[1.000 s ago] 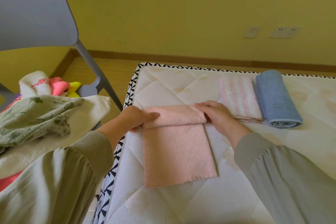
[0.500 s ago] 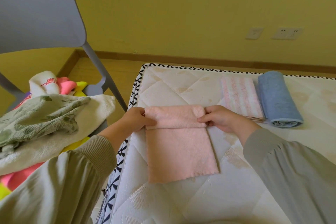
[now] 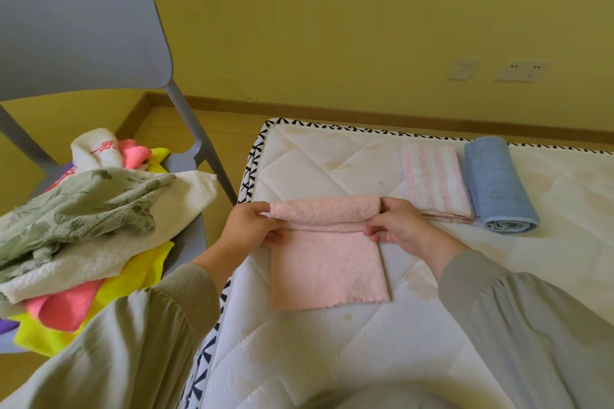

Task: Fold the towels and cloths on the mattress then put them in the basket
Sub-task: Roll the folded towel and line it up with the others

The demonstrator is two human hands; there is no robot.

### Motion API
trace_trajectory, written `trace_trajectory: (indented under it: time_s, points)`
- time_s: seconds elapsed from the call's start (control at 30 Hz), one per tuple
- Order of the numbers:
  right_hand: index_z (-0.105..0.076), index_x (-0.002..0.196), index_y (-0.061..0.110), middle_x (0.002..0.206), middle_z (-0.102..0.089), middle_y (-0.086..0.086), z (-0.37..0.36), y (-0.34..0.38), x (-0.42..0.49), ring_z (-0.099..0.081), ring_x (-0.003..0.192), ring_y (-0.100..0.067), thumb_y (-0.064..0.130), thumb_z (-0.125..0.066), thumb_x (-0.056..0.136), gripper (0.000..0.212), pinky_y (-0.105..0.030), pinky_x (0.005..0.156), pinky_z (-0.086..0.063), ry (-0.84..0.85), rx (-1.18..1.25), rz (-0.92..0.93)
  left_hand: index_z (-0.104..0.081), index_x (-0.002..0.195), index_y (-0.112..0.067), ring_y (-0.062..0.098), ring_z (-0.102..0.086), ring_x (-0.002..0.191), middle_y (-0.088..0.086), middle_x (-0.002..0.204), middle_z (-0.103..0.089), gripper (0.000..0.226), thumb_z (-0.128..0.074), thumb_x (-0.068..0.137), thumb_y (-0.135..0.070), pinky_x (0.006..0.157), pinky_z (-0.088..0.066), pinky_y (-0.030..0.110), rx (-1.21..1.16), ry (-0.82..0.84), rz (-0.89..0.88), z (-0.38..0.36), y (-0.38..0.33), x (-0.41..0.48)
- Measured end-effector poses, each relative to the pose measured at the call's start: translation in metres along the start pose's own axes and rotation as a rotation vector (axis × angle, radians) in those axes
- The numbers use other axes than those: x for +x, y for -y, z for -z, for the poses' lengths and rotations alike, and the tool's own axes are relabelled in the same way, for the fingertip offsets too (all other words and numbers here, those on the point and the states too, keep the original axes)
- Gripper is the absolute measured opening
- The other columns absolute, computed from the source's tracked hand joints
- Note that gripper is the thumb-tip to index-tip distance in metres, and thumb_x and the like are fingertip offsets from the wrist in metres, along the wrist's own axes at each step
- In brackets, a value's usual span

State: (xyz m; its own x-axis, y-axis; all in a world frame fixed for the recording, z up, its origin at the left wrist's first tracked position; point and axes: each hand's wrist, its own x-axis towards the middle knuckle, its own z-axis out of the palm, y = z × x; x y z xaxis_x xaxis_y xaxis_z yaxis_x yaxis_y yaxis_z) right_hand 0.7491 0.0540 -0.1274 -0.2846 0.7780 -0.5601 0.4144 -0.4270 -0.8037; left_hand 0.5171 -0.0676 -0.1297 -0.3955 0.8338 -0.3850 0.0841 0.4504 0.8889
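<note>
Here both hands, left (image 3: 255,226) and right (image 3: 397,226), grip the fluffy pink towel (image 3: 327,262) (far end rolled tube-like) on the quilted mattress (image 3: 332,359).

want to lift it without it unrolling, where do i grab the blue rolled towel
Probably round the middle of the blue rolled towel, from above, thumb on one long side and fingers on the other. It lies on its side, spiral end toward the person, so squeezing across the roll should keep the layers shut. The striped folded cloth lies close on its left.
</note>
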Motion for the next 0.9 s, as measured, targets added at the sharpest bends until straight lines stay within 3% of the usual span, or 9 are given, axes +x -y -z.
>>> trace_trajectory:
  time_s: [0.13, 0.27, 0.3, 0.4, 0.47, 0.63, 0.73, 0.83, 0.9]
  points:
    - [-0.056, 0.112, -0.001, 0.083, -0.061, -0.018, -0.001, 0.001, -0.006, -0.062, 0.064, -0.023, 0.004, -0.040, 0.093, 0.025, -0.030, 0.051, -0.051, 0.021, 0.083, -0.050, -0.064, 0.093, 0.002, 0.031, -0.070, 0.070, 0.022, 0.080, -0.071, 0.023, -0.044, 0.095, -0.009, 0.067, -0.058, 0.036, -0.202, 0.018, 0.225, -0.002, -0.007, -0.006]
    - [-0.055, 0.101, 0.004, 0.089, -0.060, -0.015, -0.001, 0.005, -0.010, -0.063, 0.075, -0.028, 0.041, -0.047, 0.095, 0.038, -0.036, 0.060, -0.054, 0.037, 0.215, -0.132, -0.062, 0.096, -0.004, 0.033, -0.072, 0.079, 0.021, 0.090, -0.072, 0.029, -0.060, 0.092, -0.032, 0.071, -0.060, 0.040, -0.233, -0.002, 0.319, -0.003, -0.010, -0.005]
    - [-0.056, 0.099, 0.004, 0.090, -0.060, -0.015, -0.001, 0.005, -0.011, -0.063, 0.079, -0.028, 0.039, -0.053, 0.094, 0.035, -0.037, 0.063, -0.056, 0.045, 0.195, -0.126, -0.065, 0.095, -0.004, 0.030, -0.071, 0.076, 0.018, 0.091, -0.071, 0.025, -0.067, 0.088, -0.028, 0.070, -0.060, 0.038, -0.199, 0.012, 0.304, -0.003, -0.009, -0.007]
    - [-0.059, 0.085, 0.005, 0.082, -0.057, -0.010, -0.002, -0.003, -0.014, -0.057, 0.080, -0.019, 0.007, -0.066, 0.086, 0.008, -0.030, 0.074, -0.052, 0.056, 0.022, 0.002, -0.066, 0.085, -0.003, 0.020, -0.061, 0.065, 0.012, 0.083, -0.062, 0.011, -0.074, 0.081, -0.009, 0.056, -0.059, 0.028, -0.058, 0.025, 0.226, -0.005, -0.004, -0.010]
    - [-0.062, 0.085, 0.006, 0.077, -0.055, -0.003, -0.002, -0.009, -0.012, -0.052, 0.076, -0.014, -0.002, -0.069, 0.081, 0.011, -0.021, 0.069, -0.044, -0.001, -0.119, 0.081, -0.064, 0.081, -0.007, 0.018, -0.058, 0.061, 0.008, 0.079, -0.059, 0.012, -0.076, 0.079, -0.007, 0.048, -0.054, 0.022, 0.065, -0.017, 0.163, -0.007, 0.000, -0.009]
    - [-0.063, 0.109, 0.005, 0.085, -0.056, 0.005, -0.005, -0.012, -0.009, -0.053, 0.087, -0.012, -0.003, -0.072, 0.078, 0.033, -0.010, 0.065, -0.039, -0.079, -0.287, 0.184, -0.058, 0.107, -0.019, 0.016, -0.056, 0.068, 0.000, 0.079, -0.059, 0.029, -0.072, 0.082, -0.017, 0.054, -0.043, 0.023, 0.468, -0.061, -0.033, -0.014, 0.007, -0.003]
    - [-0.062, 0.117, 0.006, 0.107, -0.061, -0.004, -0.005, -0.012, -0.007, -0.055, 0.099, -0.015, 0.002, -0.072, 0.080, 0.039, -0.015, 0.075, -0.042, -0.016, -0.505, 0.228, -0.055, 0.123, -0.019, 0.017, -0.054, 0.084, 0.004, 0.098, -0.061, 0.039, -0.068, 0.086, -0.022, 0.065, -0.041, 0.023, 0.695, 0.004, -0.086, -0.014, 0.008, 0.001]
    - [-0.062, 0.118, 0.008, 0.117, -0.061, -0.008, -0.004, -0.007, -0.004, -0.056, 0.109, -0.021, 0.007, -0.072, 0.080, 0.039, -0.027, 0.091, -0.044, 0.047, -0.670, 0.207, -0.058, 0.113, -0.013, 0.020, -0.051, 0.085, 0.004, 0.099, -0.055, 0.030, -0.064, 0.086, -0.025, 0.067, -0.042, 0.029, 0.857, 0.046, -0.118, -0.013, 0.008, 0.007]
    - [-0.064, 0.114, 0.007, 0.114, -0.062, -0.008, -0.006, -0.002, -0.003, -0.057, 0.108, -0.024, 0.010, -0.072, 0.081, 0.034, -0.030, 0.091, -0.045, 0.063, -0.793, 0.192, -0.056, 0.099, -0.011, 0.021, -0.049, 0.083, 0.002, 0.096, -0.046, 0.021, -0.064, 0.086, -0.024, 0.067, -0.042, 0.030, 0.873, 0.042, -0.152, -0.013, 0.007, 0.007]
